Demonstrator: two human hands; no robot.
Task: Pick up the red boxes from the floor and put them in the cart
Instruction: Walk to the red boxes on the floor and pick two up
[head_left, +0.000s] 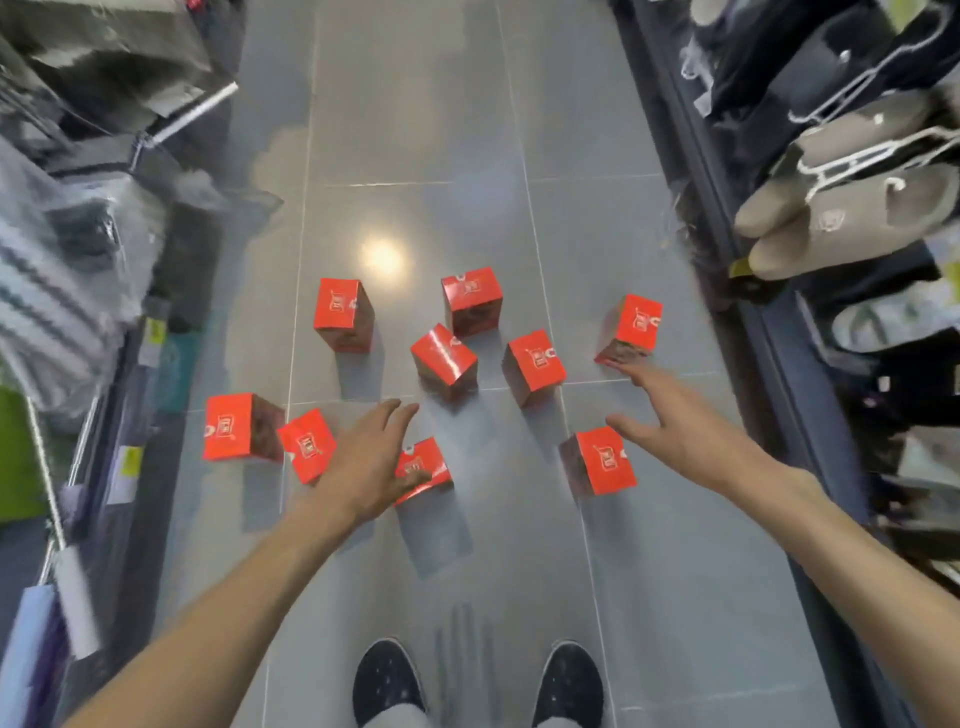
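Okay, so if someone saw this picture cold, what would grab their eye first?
The bright red boxes scattered across the grey tiled floor mid-aisle, nine in all. Next, two bare open hands reaching over them: the left hand above a box near the person's feet, the right hand between two boxes on the right. Beige slippers hang on the right-hand rack.

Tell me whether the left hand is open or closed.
Open: the left hand has its fingers spread flat above a red cardboard box, gripping nothing.

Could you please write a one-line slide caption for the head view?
Both bare hands, left and right, reach open over nine red cardboard boxes scattered on the grey tiled aisle floor.
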